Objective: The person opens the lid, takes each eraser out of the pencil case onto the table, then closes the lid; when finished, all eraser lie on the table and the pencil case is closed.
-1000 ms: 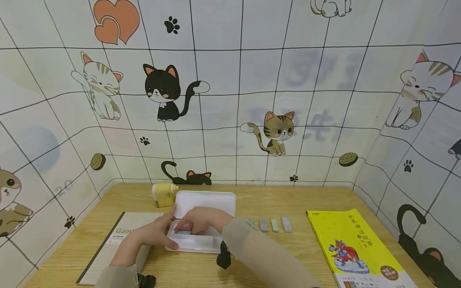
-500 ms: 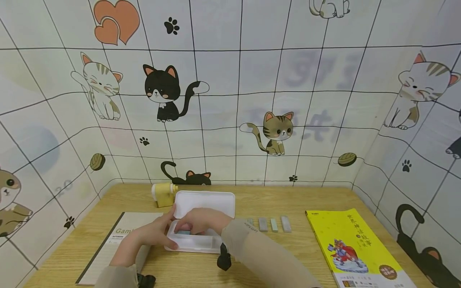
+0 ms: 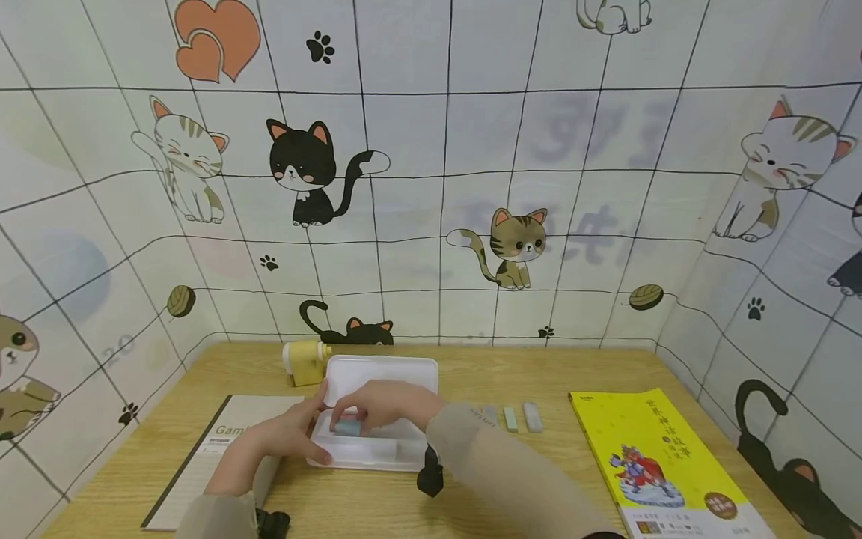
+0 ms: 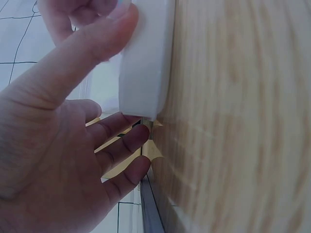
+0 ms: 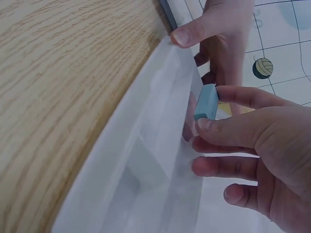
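A white pencil case (image 3: 357, 451) lies with its lid up on the table. My left hand (image 3: 279, 438) holds its left end, the thumb on the front edge and the index finger up by the lid. In the left wrist view, the other fingers (image 4: 127, 145) spread loosely past the case's end. Over the back compartment, my right hand (image 3: 387, 402) pinches a small light-blue block, apparently an eraser (image 3: 347, 427), between thumb and index finger. The right wrist view shows this eraser (image 5: 206, 101) tilted above the case, with a pink patch (image 5: 188, 132) in the case behind it.
Right of the case lie a green block (image 3: 510, 419) and grey blocks (image 3: 532, 417), partly behind my right sleeve. A notebook (image 3: 202, 464) is at the left, a yellow book (image 3: 646, 449) at the right. A yellow bottle-like object (image 3: 306, 363) stands behind the case.
My right hand has drawn back slightly to the right and up, with the blue eraser now more visible in its fingers. My left hand stays on the case.
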{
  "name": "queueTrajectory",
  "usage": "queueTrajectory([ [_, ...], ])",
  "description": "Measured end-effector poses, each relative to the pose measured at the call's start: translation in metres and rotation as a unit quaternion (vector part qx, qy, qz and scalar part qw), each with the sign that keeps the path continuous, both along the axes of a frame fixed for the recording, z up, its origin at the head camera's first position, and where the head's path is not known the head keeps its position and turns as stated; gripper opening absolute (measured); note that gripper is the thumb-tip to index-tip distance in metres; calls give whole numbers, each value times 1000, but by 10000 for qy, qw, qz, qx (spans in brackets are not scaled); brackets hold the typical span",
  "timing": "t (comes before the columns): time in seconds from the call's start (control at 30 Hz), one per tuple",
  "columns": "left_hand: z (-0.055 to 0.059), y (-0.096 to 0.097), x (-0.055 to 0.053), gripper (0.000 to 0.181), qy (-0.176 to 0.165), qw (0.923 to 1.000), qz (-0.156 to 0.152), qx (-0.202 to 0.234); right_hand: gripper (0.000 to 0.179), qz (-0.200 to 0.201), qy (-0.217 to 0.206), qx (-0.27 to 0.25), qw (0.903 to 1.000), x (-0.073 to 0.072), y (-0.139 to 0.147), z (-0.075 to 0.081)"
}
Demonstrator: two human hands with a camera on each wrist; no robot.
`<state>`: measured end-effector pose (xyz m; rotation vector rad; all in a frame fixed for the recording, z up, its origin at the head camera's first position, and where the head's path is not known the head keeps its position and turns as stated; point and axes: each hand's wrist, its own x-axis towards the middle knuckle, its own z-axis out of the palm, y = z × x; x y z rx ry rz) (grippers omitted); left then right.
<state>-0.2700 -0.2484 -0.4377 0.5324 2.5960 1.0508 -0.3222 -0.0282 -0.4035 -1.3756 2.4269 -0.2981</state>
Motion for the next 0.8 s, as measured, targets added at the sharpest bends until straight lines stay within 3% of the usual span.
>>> queueTrajectory([
  [0.43,-1,1,-2,130,25,9999,103,-106,43,-16,377,-101,9992,1,46,16],
  [0.8,-3,0,-2,132,9,10000,37,-63,45,-594,-166,-716,9955,14,107,28],
])
